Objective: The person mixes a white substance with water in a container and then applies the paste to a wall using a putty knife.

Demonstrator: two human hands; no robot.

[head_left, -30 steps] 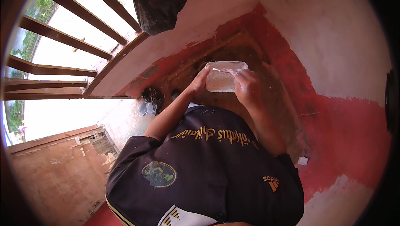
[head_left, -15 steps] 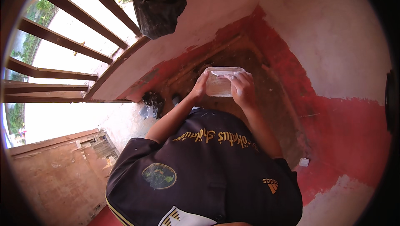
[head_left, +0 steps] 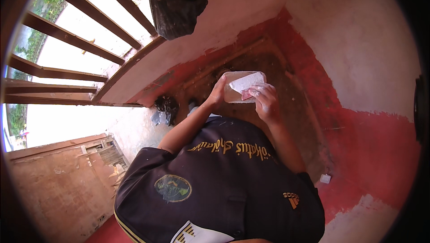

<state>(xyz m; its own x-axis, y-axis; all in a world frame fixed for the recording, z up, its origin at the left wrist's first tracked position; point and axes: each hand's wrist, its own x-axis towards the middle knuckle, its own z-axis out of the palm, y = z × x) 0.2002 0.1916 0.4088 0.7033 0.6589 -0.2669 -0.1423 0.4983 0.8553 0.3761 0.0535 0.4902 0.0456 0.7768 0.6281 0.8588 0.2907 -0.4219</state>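
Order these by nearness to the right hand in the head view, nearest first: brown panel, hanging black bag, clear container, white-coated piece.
1. White-coated piece: in the right hand.
2. Clear container: just left, in the left hand.
3. Hanging black bag: upper left.
4. Brown panel: far lower left.

The flat white slab [head_left: 246,82] and the right hand [head_left: 267,102] hide part of the translucent rectangular plastic container [head_left: 232,96]; the left hand's [head_left: 217,92] fingers are partly hidden behind its side. The upper edge crops the black plastic bag [head_left: 179,14], and the lower edge the black printed shirt [head_left: 215,185]. The small white square object [head_left: 325,178], lower right, is too small to identify.
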